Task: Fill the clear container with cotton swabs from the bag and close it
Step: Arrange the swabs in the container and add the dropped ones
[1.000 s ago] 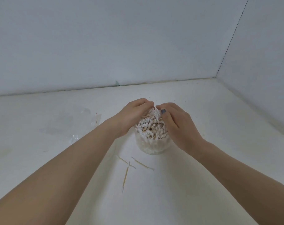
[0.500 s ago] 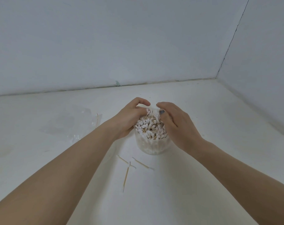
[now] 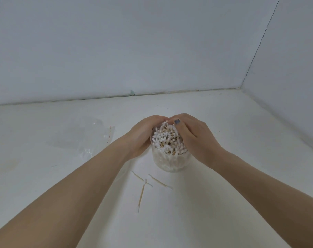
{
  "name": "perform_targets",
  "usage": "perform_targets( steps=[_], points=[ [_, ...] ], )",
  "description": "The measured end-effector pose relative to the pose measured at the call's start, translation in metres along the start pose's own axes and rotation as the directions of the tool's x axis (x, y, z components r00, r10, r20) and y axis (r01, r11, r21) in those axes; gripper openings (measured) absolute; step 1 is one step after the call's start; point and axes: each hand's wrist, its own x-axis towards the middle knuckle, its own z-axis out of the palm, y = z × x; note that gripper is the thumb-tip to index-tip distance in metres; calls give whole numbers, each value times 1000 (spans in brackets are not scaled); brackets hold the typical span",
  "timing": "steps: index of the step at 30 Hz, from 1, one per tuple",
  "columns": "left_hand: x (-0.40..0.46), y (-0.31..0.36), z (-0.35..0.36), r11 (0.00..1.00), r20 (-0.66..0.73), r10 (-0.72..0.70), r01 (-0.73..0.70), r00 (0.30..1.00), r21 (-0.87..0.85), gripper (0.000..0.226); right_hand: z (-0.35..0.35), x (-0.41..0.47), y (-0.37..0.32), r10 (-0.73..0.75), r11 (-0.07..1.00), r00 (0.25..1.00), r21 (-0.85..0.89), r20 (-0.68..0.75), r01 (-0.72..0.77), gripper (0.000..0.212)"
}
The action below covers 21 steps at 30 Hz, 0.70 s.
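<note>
Both hands cupped round the top of the clear container [image 3: 168,161], left hand [image 3: 141,138] and right hand [image 3: 193,140] pressing on the heaped cotton swabs [image 3: 167,140]. No lid on. Three loose swabs [image 3: 153,183] just in front on the white worktop [image 3: 223,203], crumpled bag [image 3: 84,138] off left.

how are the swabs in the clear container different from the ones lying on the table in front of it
The cotton swabs in the clear container stand packed upright, tips up, too many to count; the loose cotton swabs lie flat, three of them, scattered. The packed ones sit between the left hand and right hand, inside the clear container; the loose ones lie untouched on the table. Both sets have thin tan sticks with white tips.
</note>
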Motion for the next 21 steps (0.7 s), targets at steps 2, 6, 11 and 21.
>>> perform_targets(
  steps=[2,6,11,21],
  points=[
    [1,1,2,999,2,3,-3,1000,32,29,3,-3,2,-16,1000,999,17,-31,17,35],
    [4,0,3,999,-18,-6,7,1000,42,25,9,-5,5,-33,999,998,-35,-53,32,33],
    [2,-3,1,998,59,-41,43,997,-43,29,7,-2,6,-52,997,997,-56,-55,49,38],
    [-1,1,2,924,-54,180,-150,982,352,24,8,-2,7,-57,997,997,-61,-47,54,34]
  ],
)
